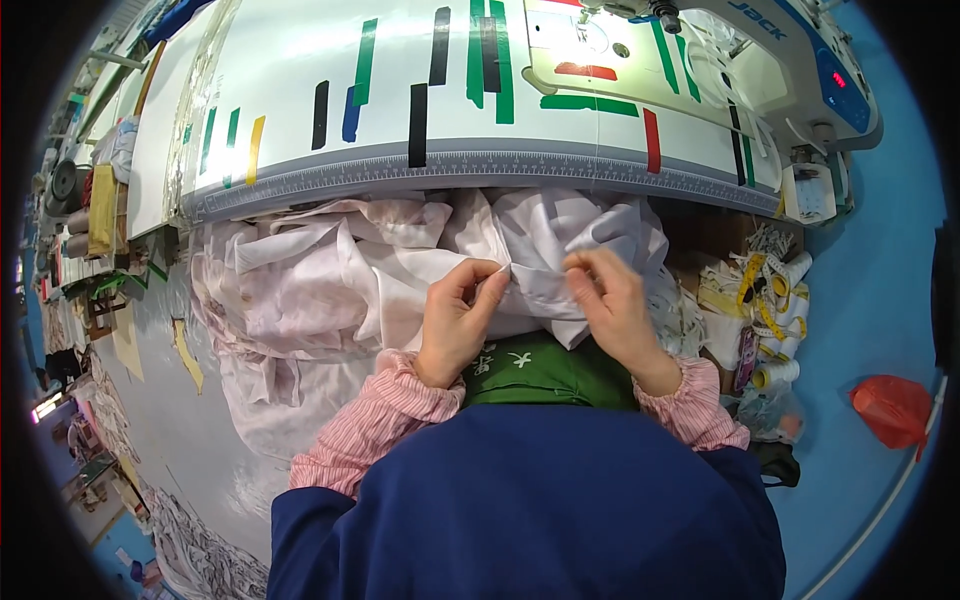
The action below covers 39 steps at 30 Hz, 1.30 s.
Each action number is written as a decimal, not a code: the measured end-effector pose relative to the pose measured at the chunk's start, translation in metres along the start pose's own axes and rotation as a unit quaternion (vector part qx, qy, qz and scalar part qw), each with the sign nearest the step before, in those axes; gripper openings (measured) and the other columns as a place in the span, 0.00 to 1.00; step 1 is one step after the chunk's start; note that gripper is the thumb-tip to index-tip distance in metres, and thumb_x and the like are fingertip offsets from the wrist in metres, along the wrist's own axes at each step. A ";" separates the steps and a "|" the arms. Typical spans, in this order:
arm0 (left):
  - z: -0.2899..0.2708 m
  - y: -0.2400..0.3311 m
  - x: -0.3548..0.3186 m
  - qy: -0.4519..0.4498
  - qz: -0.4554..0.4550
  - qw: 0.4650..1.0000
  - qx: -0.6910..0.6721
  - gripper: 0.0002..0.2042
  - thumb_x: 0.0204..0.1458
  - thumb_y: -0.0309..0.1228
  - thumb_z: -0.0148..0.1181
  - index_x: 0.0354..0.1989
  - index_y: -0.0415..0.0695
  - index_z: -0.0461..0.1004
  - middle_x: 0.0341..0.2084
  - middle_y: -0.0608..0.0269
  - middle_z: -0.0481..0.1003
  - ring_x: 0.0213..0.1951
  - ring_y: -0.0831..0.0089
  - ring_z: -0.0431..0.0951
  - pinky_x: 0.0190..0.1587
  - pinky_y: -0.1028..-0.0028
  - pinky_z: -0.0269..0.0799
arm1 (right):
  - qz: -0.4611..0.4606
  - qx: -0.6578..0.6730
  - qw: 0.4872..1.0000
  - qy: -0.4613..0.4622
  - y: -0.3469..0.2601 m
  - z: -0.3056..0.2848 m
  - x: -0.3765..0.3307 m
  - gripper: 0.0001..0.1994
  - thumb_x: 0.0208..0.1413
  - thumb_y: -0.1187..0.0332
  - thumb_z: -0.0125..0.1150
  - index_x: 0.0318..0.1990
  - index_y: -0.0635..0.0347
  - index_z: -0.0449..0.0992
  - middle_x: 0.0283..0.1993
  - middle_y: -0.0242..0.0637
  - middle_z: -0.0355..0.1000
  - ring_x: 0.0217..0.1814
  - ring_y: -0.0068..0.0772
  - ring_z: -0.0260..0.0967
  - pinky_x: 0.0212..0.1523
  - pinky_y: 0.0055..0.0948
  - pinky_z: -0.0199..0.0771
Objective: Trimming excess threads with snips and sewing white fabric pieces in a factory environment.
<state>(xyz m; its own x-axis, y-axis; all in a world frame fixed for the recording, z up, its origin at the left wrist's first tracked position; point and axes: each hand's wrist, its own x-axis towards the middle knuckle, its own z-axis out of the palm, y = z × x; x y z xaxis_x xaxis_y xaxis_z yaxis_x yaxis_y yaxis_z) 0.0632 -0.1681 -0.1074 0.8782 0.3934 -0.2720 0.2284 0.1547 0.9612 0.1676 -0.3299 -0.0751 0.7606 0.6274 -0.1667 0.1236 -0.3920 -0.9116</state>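
Observation:
A heap of white and pale pinkish cloth [300,300] lies bunched in front of the table edge, over my lap. My left hand [460,310] is closed in a pinch, thumb and forefinger gripping a small edge of the white cloth [535,290]. Just to its right, my right hand [615,305] has its fingers curled and thumb drawn in, slightly smeared by motion. It is over the same cloth; what its fingertips hold, if anything, is too small to make out. Below the hands, a green apron [550,368] shows between my pink-striped sleeves.
The white table [280,80] has a ruler strip [480,165] along its near edge and several coloured tape strips. A sewing machine [800,70] stands at the far right. Thread cones [790,310] and a yellow measuring tape [750,285] sit right of me; a red plastic bag [890,410] lies beyond.

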 end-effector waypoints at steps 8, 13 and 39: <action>0.009 0.004 -0.005 0.050 0.104 0.989 0.093 0.03 0.49 0.21 0.57 0.32 0.36 0.72 0.19 0.70 0.70 0.21 0.87 0.64 0.23 0.84 0.59 | 0.126 0.225 0.954 -0.155 -0.033 0.005 -0.019 0.29 0.63 0.45 0.35 0.38 0.67 0.71 0.19 0.24 0.58 0.17 0.12 0.48 0.19 0.14 0.47; 0.011 0.007 -0.007 0.056 0.178 0.974 0.129 0.03 0.48 0.18 0.57 0.31 0.36 0.72 0.19 0.70 0.70 0.20 0.87 0.62 0.22 0.84 0.58 | 0.227 0.285 0.912 -0.186 -0.010 0.020 -0.018 0.28 0.64 0.47 0.33 0.35 0.67 0.70 0.16 0.23 0.55 0.14 0.12 0.46 0.15 0.14 0.44; 0.004 0.011 -0.001 0.012 0.230 0.964 0.135 0.09 0.43 0.13 0.56 0.33 0.37 0.71 0.36 0.57 0.76 0.24 0.75 0.72 0.26 0.80 0.66 | 0.203 0.219 0.932 -0.206 -0.008 0.009 -0.006 0.28 0.64 0.49 0.36 0.28 0.67 0.71 0.14 0.23 0.54 0.17 0.14 0.48 0.19 0.20 0.47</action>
<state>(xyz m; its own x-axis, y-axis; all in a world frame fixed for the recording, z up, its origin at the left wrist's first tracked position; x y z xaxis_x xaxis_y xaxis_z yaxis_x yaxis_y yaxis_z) 0.0661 -0.1702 -0.0968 0.9033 0.3852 0.1888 -0.0795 -0.2822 0.9561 0.1561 -0.3241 -0.0704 0.3677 0.7270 -0.5798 -0.4624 -0.3981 -0.7923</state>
